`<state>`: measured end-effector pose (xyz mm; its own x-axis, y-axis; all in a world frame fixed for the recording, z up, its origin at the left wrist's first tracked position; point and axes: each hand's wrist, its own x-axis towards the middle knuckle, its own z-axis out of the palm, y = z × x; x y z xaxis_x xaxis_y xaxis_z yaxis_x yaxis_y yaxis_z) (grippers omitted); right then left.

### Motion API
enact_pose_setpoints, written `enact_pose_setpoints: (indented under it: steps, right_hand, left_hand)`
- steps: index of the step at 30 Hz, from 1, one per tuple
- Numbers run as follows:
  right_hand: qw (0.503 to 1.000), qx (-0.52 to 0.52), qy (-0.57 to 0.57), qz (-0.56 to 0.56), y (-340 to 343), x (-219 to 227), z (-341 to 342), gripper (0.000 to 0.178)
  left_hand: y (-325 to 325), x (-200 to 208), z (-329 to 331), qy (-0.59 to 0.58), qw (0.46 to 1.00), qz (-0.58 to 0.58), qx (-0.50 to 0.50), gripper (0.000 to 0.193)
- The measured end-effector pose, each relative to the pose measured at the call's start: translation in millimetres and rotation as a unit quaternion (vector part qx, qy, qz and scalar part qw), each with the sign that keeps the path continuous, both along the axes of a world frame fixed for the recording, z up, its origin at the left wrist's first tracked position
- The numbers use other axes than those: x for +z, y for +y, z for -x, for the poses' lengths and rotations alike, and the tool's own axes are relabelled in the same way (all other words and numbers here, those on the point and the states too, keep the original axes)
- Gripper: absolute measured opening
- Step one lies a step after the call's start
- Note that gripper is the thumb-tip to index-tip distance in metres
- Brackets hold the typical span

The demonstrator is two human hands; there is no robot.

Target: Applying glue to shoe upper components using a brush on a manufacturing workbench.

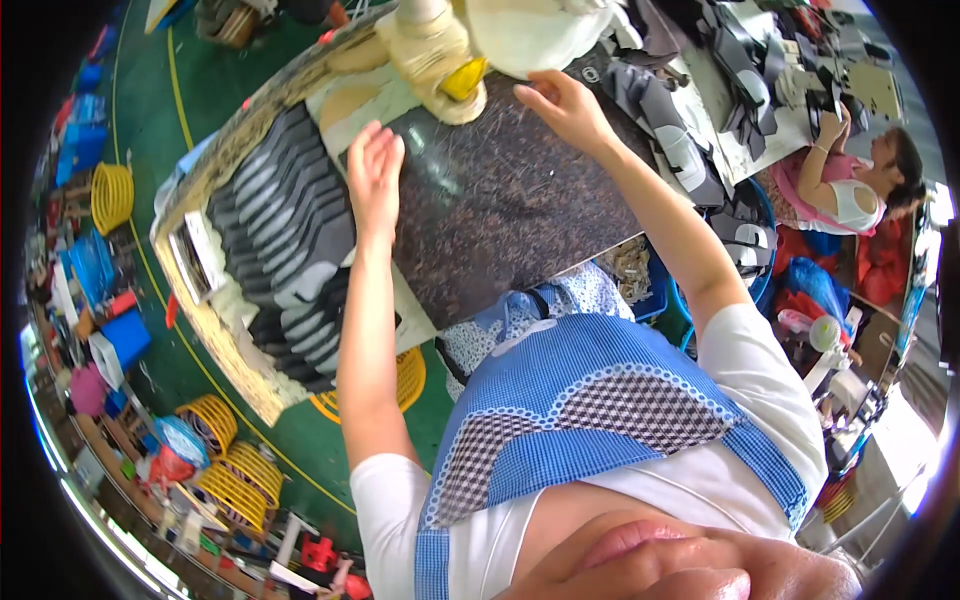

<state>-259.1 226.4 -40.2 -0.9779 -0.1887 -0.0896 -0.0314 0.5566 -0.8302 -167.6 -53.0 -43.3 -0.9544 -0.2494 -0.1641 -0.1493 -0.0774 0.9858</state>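
Note:
My left hand (373,172) is open, fingers spread, resting on the left part of a dark speckled work surface (500,210). My right hand (562,105) reaches to the far side of that surface, fingers curled near a cream-coloured machine part (520,35); whether it grips anything I cannot tell. A cream machine head with a yellow piece (445,65) hangs over the surface between my hands. Rows of dark grey and black cut pieces (285,235) lie stacked just left of my left hand.
More dark cut pieces (665,125) lie to the right on the bench. A seated person (850,190) works at the far right. Yellow wire baskets (230,470) and blue bins (125,335) stand on the green floor at left.

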Motion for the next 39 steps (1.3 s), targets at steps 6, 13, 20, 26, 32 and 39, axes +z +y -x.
enact_pose_setpoints:
  steps: [6, 13, 20, 26, 32, 39]
  right_hand:
    - [0.969, -0.227, -0.04, 0.093, 86.1, -23.7, 50.6, 0.094]
    - [0.96, -0.266, 0.027, 0.085, 45.5, -47.5, 102.2, 0.112]
    - [0.953, -0.275, -0.025, 0.123, 58.6, -27.4, 108.4, 0.096]
    - [0.967, -0.221, 0.01, 0.124, 89.2, -27.7, 88.8, 0.095]
    - [0.974, -0.185, 0.088, -0.092, 239.7, 33.1, 7.0, 0.08]
    - [0.924, -0.038, 0.108, -0.366, 243.4, 3.4, -77.4, 0.075]
  left_hand:
    - [31.4, -1.0, 127.5, -0.037, 0.999, -0.001, -0.029, 0.095]
    - [44.7, 0.7, 138.6, -0.121, 0.99, 0.053, -0.05, 0.101]
    - [71.5, -0.9, 166.4, -0.108, 0.987, 0.087, -0.078, 0.097]
    - [103.7, -5.2, 172.0, -0.136, 0.988, 0.05, -0.058, 0.098]
    - [73.4, -17.3, 143.4, -0.055, 0.991, 0.114, -0.054, 0.088]
    - [137.1, 13.2, 54.4, 0.041, 0.991, 0.098, -0.082, 0.042]
